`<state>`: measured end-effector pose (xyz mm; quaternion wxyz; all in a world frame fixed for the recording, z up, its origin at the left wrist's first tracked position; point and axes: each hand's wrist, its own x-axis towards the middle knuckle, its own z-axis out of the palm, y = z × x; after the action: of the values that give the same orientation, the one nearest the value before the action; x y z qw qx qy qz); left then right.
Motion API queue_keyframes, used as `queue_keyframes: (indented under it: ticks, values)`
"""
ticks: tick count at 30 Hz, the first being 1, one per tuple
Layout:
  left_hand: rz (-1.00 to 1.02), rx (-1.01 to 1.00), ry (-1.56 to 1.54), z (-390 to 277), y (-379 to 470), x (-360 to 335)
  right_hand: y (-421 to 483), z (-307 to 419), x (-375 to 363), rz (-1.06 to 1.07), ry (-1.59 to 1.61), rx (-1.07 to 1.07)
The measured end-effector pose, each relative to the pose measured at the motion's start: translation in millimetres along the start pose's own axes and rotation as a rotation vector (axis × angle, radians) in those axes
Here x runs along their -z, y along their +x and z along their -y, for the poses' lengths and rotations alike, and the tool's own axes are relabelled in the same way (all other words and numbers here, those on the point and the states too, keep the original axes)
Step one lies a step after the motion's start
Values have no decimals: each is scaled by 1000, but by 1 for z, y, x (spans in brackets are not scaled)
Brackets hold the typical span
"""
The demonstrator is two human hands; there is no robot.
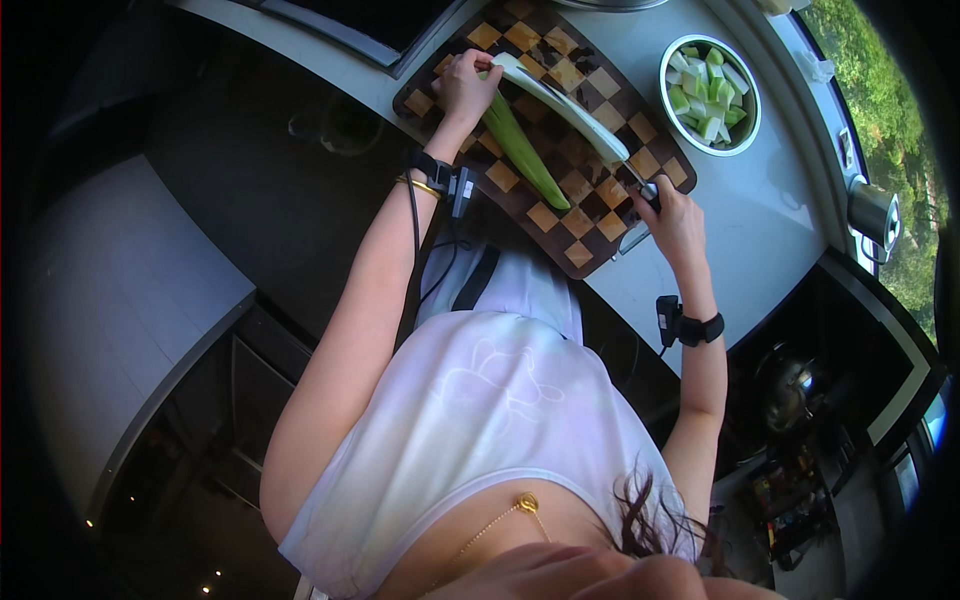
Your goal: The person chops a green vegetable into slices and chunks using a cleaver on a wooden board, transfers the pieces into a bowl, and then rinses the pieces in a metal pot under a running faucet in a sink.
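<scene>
A long green-skinned vegetable piece (525, 150), perhaps a gourd, lies lengthwise on a checkered wooden cutting board (577, 253). Beside it is a second long piece (577, 116) with its pale flesh showing. My left hand (469, 86) is at the far ends of both pieces, its fingertips pinching the pale one. In my right hand (675, 221) is the dark handle of a knife (649, 193), gripped near the board's right edge. Its blade points toward the pale piece, and that piece hides most of it.
Right of the board, a round metal bowl (664, 97) holds several green-and-white vegetable chunks (709, 94). A steel pot (874, 214) stands by the window. Farther right, a wok (791, 386) sits on a dark stove. Cables hang from my wrist-worn devices (461, 191).
</scene>
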<state>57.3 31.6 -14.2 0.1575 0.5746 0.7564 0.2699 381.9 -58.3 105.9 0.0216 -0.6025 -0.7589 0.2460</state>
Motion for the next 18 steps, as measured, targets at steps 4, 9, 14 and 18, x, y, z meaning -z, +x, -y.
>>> queue_keyframes:
  ticks: [4, 9, 14, 18]
  values:
    - [-8, 7, 28, -8, -3, -4, 0, -12, 1, 27, 21, -29]
    - [-31, -12, 21, -5, -1, -4, -5, -12, 4, 62, 49, -46]
    - [-32, -9, 3, -1, 2, -3, -5, -11, -3, 18, 28, -23]
    - [-28, 0, -13, 2, 1, -8, -12, -26, -13, 4, -41, 6]
